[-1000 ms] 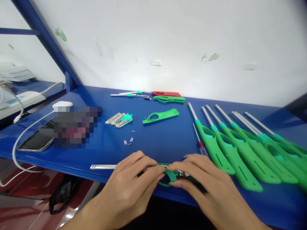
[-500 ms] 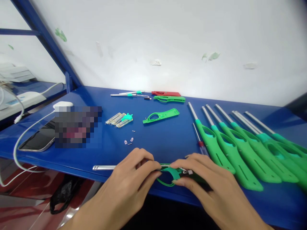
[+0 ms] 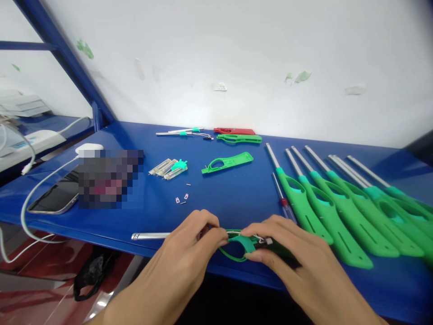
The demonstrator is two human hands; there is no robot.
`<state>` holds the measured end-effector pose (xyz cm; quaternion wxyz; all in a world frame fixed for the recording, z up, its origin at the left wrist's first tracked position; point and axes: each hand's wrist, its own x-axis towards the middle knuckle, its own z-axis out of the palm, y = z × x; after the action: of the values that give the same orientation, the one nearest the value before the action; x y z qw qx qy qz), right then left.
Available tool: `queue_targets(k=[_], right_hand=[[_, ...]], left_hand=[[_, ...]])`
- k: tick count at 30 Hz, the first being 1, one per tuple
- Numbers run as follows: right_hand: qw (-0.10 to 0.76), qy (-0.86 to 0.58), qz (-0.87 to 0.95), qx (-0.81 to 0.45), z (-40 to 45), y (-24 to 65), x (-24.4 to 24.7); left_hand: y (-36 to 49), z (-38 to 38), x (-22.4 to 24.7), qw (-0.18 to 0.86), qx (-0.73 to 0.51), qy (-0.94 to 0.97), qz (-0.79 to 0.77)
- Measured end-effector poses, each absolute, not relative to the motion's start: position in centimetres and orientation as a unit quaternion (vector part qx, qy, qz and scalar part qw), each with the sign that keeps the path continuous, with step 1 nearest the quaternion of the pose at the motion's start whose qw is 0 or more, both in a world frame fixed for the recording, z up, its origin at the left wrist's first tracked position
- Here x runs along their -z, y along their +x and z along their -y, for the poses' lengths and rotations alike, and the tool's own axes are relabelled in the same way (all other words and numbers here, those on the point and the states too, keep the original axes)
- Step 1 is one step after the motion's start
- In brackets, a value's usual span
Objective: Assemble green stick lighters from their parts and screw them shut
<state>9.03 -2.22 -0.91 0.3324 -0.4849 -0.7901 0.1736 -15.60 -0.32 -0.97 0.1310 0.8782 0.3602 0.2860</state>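
Note:
At the table's front edge lies an open green utility lighter [image 3: 233, 259], its metal tube [image 3: 150, 236] pointing left. My left hand [image 3: 192, 253] pinches the front of its handle, where the tube goes in; the fingers hide that joint. The thumb and fingers of my right hand [image 3: 287, 246] close around the teal trigger [image 3: 249, 244] and the handle behind it. Thin white wires and a dark igniter part [image 3: 262, 241] show between the right thumb and forefinger. The rear of the handle is mostly hidden under my right hand.
Several assembled green lighters [image 3: 341, 216] lie at the right beside a screwdriver [image 3: 286, 205]. Ahead are a green half-shell [image 3: 233, 163], clear fuel tubes [image 3: 165, 168] and tiny pink clips [image 3: 186, 197]. A red shell [image 3: 235, 131] lies by the wall; a phone [image 3: 56, 194] sits left.
My left fingertips have shifted slightly up and the thumb has drawn back, baring more of the handle loop. My right hand keeps its grip with little movement.

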Motion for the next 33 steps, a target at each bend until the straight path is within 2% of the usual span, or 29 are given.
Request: queue_targets(k=[12,24,33], right_hand=[[0.330,-0.493,0.783,-0.188,2.4,9.3,0.7],[0.334,-0.484,0.789,-0.179,2.5,9.2,0.9],[0.325,-0.491,0.789,-0.176,2.4,9.1,0.8]], left_hand=[[-15.2,-0.1,1.5,0.173,-0.288,0.863,-0.377],[-15.6,0.4,1.8,0.162,-0.261,0.872,-0.381],[-14.3,-0.1,0.5,0.165,-0.333,0.838,-0.399]])
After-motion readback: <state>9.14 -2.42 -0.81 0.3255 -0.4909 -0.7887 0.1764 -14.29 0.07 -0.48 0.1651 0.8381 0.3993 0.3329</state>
